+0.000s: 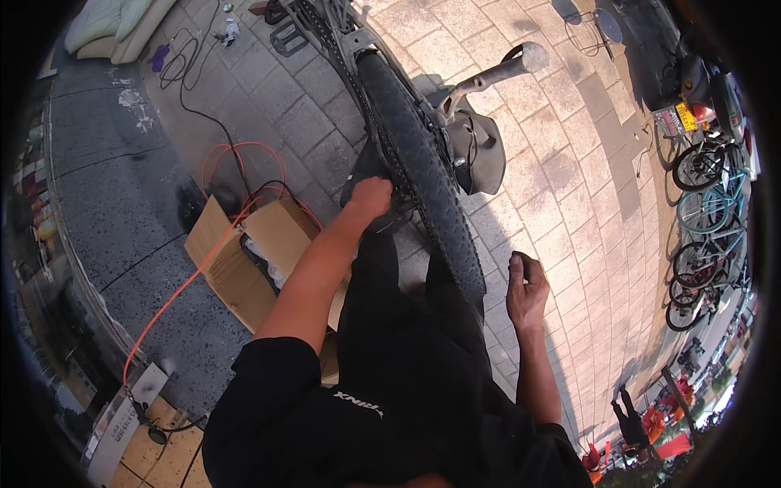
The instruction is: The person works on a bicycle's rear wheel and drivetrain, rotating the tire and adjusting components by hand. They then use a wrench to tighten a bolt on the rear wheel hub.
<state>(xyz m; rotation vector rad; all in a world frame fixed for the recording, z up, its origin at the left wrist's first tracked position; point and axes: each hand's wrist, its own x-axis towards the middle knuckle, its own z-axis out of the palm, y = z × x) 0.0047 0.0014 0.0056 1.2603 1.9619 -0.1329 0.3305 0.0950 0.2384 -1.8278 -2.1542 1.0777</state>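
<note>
A bicycle wheel with a black knobby tyre [415, 146] stands between my legs and reaches away from me. My left hand [370, 198] is closed in a fist against the wheel's left side, near its middle. Whatever those fingers grip is hidden. Off the tyre's right side, apart from it, my right hand [527, 289] has its fingers curled and pinched together. Something small and dark shows at the fingertips, too small to name. A chain [325, 41] runs along the wheel's left side, with a black pedal [289, 37] beyond.
An open cardboard box [236, 264] sits by my left leg, with an orange hose [175, 305] looped over it. A metal arm [488, 77] juts right from the bike above a dark grey rounded part [480, 150]. Parked bicycles [704, 211] line the far right.
</note>
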